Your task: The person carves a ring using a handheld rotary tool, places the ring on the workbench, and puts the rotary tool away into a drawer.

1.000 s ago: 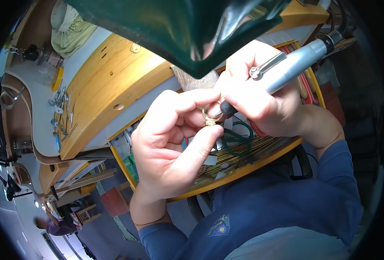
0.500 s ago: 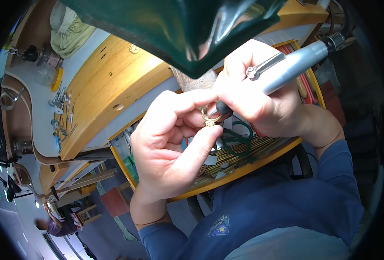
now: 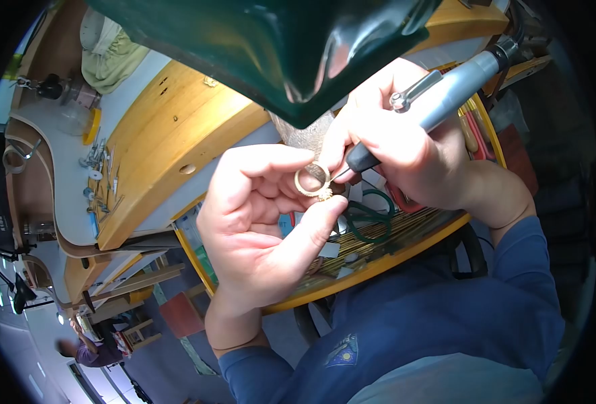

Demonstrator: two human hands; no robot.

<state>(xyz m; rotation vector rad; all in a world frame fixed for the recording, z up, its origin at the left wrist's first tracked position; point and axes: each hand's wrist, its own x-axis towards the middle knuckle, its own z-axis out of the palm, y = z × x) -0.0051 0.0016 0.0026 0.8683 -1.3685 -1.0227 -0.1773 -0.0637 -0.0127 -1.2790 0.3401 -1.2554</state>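
Between the thumb and fingers of my left hand (image 3: 257,222) is a gold-coloured ring (image 3: 299,183), its decorated head turned down toward the thumb. My right hand (image 3: 412,148) grips a rotary handpiece (image 3: 454,94) with a silver-blue body and a black nose. The thin bit points down-left and its tip lies at the ring's right side; whether they touch I cannot tell. Behind the fingers stands a worn wooden bench pin (image 3: 304,132), partly hidden by the dark green lamp shade or cover (image 3: 257,60) overhead.
An open yellow-edged drawer (image 3: 378,259) below my hands holds green-handled scissors (image 3: 387,229) and other tools. Small burs and bits (image 3: 94,176) lie left of the curved wooden bench (image 3: 170,135). A yellow-lidded jar (image 3: 90,126) stands farther left. Another person (image 3: 96,347) is in the background.
My right hand has drawn the handpiece's nose up and right, out of the ring's opening. My left hand has turned the ring so that its hoop shows more fully.
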